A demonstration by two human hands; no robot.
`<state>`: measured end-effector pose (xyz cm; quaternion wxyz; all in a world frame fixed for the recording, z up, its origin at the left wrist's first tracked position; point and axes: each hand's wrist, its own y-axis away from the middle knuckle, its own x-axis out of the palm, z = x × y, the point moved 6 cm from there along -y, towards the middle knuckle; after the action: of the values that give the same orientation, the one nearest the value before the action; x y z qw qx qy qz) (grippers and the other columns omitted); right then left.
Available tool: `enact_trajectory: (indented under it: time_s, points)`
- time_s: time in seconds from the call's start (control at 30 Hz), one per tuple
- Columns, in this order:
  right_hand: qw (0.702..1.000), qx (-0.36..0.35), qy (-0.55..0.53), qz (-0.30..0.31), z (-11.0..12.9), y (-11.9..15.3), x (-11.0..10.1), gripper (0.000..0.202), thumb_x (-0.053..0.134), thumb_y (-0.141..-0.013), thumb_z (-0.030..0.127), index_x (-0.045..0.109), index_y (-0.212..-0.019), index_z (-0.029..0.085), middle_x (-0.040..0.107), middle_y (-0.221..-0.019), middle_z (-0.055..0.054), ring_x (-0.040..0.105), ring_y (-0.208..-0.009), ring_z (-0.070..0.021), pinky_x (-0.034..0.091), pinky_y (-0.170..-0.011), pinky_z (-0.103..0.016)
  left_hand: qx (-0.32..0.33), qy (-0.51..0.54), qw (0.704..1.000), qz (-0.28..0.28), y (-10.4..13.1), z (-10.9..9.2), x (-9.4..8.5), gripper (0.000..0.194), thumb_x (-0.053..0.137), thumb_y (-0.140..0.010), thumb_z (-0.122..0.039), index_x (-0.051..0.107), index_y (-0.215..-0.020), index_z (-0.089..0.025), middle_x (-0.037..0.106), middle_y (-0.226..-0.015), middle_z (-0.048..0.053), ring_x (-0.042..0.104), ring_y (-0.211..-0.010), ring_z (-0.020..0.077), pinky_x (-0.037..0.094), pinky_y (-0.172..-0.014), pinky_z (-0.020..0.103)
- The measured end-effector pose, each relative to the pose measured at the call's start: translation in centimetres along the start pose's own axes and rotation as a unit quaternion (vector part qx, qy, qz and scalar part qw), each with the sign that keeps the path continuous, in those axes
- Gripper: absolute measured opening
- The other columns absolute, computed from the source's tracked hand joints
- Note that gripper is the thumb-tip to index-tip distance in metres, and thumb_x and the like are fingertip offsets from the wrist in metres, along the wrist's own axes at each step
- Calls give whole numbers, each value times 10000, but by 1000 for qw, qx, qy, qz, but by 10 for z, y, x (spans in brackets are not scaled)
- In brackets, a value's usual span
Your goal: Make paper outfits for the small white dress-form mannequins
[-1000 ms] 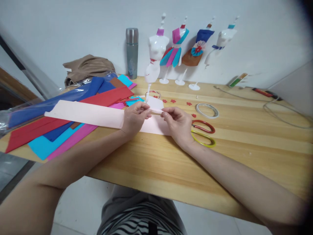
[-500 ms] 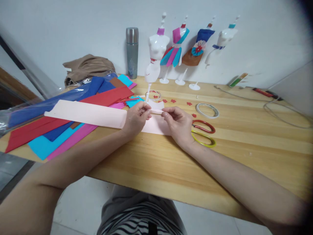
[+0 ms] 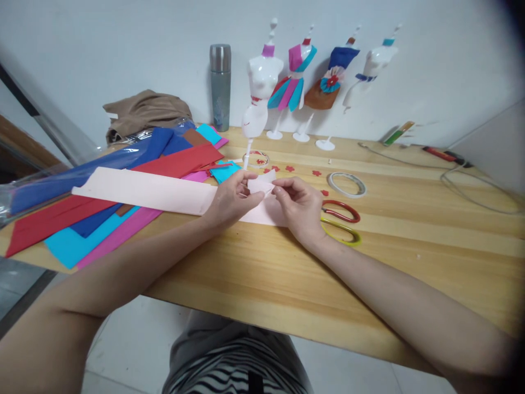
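Observation:
A small pale pink crepe paper piece (image 3: 260,185) is held up between my hands, over the table. My left hand (image 3: 228,201) grips its left side, fingers curled and thumb stretched along the lower edge. At the right end, the thumb and fingertips of my right hand (image 3: 300,212) pinch the piece. Beneath my hands lies a long pale pink crepe paper strip (image 3: 151,191), partly hidden by them. Scissors (image 3: 341,232) with red and yellow handles lie beside my right hand, their blades hidden.
Colored crepe paper strips (image 3: 98,209) overlap at left, near a brown cloth (image 3: 147,112). A flask (image 3: 220,90) and a white mini mannequin (image 3: 262,76) stand behind; several dressed ones line the wall. A tape roll (image 3: 347,185) and red paper flowers (image 3: 290,168) lie on the table (image 3: 394,262).
My left thumb has straightened and slid right toward my right fingertips. The small pink piece now shows more of its face, standing up between the hands. My right hand has barely moved.

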<state>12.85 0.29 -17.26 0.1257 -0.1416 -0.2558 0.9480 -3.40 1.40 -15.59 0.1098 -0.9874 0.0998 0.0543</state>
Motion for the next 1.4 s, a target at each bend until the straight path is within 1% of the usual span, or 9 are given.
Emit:
enact_trajectory:
  time_s: [0.1, 0.17, 0.37, 0.5, 0.7, 0.87, 1.0, 1.2, 1.4]
  points:
    - [1000, -9, 8, 4, 1, 1, 1, 117, 627, -814, 284, 693, -874, 209, 707, -837, -44, 639, -732, -178, 525, -714, -355, 31, -49, 998, 8, 1, -2, 0, 460, 785, -649, -267, 566, -1043, -176, 527, -695, -58, 509, -591, 81, 377, -549, 213]
    - [1000, -15, 13, 7, 2, 1, 1, 118, 621, -817, 282, 693, -880, 213, 707, -836, -42, 641, -736, -180, 525, -712, -354, 53, -93, 994, 0, 1, -4, -1, 481, 826, -607, -267, 568, -1005, -182, 524, -692, -58, 512, -604, 87, 384, -560, 218]
    - [1000, -15, 6, 18, 4, 2, 3, 115, 620, -825, 285, 696, -883, 221, 705, -852, -44, 648, -774, -190, 528, -733, -368, 100, -151, 983, -36, 1, -8, -2, 346, 800, -655, -258, 511, -835, -198, 530, -666, -57, 522, -582, 93, 404, -560, 225]
    - [1000, -7, 7, 13, 3, 2, 2, 114, 620, -819, 287, 699, -873, 223, 704, -831, -37, 640, -743, -180, 532, -723, -363, 107, -158, 981, -42, 2, -6, -3, 301, 770, -690, -236, 486, -785, -203, 504, -611, -72, 541, -553, 93, 393, -526, 215]
    - [1000, -5, 5, 15, 0, 2, 2, 112, 629, -830, 298, 702, -881, 229, 705, -839, -35, 645, -744, -182, 528, -719, -359, 88, -117, 989, -26, 0, 1, -3, 225, 709, -760, -225, 489, -801, -198, 544, -597, -69, 648, -565, 112, 434, -520, 202]
    - [1000, -5, 1, 9, -2, 2, 2, 114, 635, -830, 294, 705, -890, 228, 702, -833, -35, 644, -744, -186, 523, -720, -365, 89, -111, 989, -31, 1, 3, -3, 212, 703, -768, -231, 496, -793, -195, 548, -577, -68, 675, -563, 125, 444, -513, 196]
    - [1000, -8, 6, 6, -2, 1, 2, 115, 629, -828, 291, 704, -888, 228, 705, -844, -35, 651, -749, -188, 530, -725, -367, 89, -111, 989, -32, 2, 3, -2, 170, 678, -772, -180, 508, -781, -191, 582, -572, -58, 685, -562, 125, 463, -516, 190]
    - [1000, -11, 1, 9, 0, 1, 2, 88, 640, -828, 290, 700, -872, 242, 710, -851, -47, 650, -746, -203, 531, -725, -387, 37, -7, 999, -33, -3, 7, -6, 171, 696, -745, -116, 534, -733, -170, 625, -574, -41, 687, -551, 124, 506, -519, 192]
    - [1000, -4, -3, 16, 3, 2, 2, 91, 649, -825, 297, 699, -863, 232, 712, -823, -50, 644, -732, -205, 522, -722, -395, -26, 82, 996, -35, -9, 10, -7, 197, 761, -696, -143, 565, -714, -144, 662, -550, -14, 682, -531, 126, 529, -521, 199]
